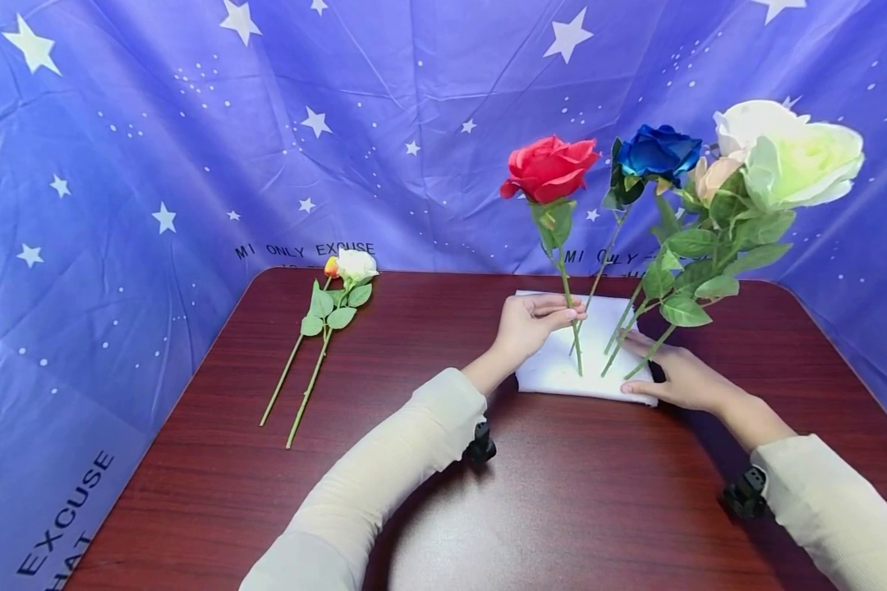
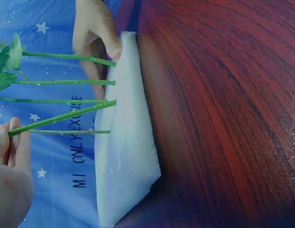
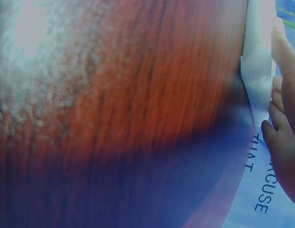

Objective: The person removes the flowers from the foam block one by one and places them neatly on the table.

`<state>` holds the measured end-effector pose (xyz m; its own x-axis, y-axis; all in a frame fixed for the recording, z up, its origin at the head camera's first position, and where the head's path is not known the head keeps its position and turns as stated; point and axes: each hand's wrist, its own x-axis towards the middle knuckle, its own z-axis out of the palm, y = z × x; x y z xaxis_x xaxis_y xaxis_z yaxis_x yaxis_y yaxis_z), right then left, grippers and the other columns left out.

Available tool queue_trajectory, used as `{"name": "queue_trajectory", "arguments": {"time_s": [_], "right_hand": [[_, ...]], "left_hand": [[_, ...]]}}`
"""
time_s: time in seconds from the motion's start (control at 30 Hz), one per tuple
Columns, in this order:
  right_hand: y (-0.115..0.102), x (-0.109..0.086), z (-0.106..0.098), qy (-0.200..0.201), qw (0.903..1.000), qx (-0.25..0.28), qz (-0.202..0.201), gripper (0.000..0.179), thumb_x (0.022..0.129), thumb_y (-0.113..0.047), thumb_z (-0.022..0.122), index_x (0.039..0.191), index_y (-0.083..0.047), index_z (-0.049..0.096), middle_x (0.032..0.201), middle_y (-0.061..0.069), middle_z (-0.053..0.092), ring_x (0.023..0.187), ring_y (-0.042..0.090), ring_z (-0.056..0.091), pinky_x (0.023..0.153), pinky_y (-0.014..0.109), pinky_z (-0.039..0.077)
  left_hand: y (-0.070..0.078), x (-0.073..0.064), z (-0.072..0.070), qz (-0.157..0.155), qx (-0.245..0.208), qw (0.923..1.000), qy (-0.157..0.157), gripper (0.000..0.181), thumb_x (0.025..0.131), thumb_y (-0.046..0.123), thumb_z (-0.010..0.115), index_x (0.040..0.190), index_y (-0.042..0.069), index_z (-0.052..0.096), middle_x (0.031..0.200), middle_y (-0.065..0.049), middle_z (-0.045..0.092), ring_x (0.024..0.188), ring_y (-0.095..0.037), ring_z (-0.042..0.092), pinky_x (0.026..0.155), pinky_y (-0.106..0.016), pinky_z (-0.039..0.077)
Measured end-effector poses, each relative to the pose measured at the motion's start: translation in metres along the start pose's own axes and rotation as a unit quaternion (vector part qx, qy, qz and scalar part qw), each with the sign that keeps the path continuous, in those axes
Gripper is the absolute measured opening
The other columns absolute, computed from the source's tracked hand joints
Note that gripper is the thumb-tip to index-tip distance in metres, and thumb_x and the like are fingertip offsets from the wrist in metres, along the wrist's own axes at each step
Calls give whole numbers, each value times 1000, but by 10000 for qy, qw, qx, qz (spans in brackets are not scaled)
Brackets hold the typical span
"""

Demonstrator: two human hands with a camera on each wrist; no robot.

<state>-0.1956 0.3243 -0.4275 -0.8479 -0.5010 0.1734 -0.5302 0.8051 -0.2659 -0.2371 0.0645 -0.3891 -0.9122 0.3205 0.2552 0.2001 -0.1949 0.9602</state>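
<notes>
My left hand (image 1: pixel 535 324) pinches the green stem of a red rose (image 1: pixel 550 168) between thumb and fingertips. In the left wrist view the lower end of that stem (image 2: pixel 66 116) meets the top of a white foam block (image 2: pixel 133 142); how deep it goes cannot be seen. Spread at the block's right end, my right hand (image 1: pixel 683 377) rests its thumb on the top face, with the other fingers farther back. Between the hands, a blue rose (image 1: pixel 658 156) and several pale flowers (image 1: pixel 806 168) stand tilted in the foam.
At the left of the dark red-brown table (image 1: pixel 214 484) lie a white rose (image 1: pixel 356 267) and a small orange flower (image 1: pixel 331 267), their stems side by side. A purple-blue star-patterned cloth (image 1: pixel 384 98) hangs behind and around the table.
</notes>
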Motion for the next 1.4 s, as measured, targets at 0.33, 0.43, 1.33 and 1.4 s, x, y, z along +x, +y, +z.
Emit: {"name": "queue_trajectory", "arguments": {"time_s": [0.33,0.43,1.33,1.4], "right_hand": [[0,0,2,91,9999,52,-34,72,75,-34,80,132,3,55,141,26,49,122,46,52,97,2,32],[0,0,2,59,10000,5,-22,73,76,-35,79,132,3,54,142,26,49,123,46,52,97,13,39],[1,-1,-1,28,10000,95,10,71,77,-35,79,134,0,54,143,25,48,124,46,51,95,18,41],[1,0,-1,61,9999,124,0,71,77,-34,79,133,0,55,142,24,49,124,46,51,97,8,36]], "left_hand": [[1,-2,0,-9,-104,9999,124,23,87,-3,66,107,-14,67,102,-31,68,91,-25,74,85,-27,60],[1,-3,0,-43,-179,9998,114,24,86,-3,66,107,-15,66,102,-32,68,93,-32,72,85,-28,60],[-1,-2,4,291,-579,9967,493,24,86,-13,61,108,-23,60,103,-41,62,97,-52,63,86,-33,61],[-1,-2,4,318,-575,9963,554,25,85,-13,62,107,-23,61,103,-40,62,97,-51,64,84,-33,61]]}}
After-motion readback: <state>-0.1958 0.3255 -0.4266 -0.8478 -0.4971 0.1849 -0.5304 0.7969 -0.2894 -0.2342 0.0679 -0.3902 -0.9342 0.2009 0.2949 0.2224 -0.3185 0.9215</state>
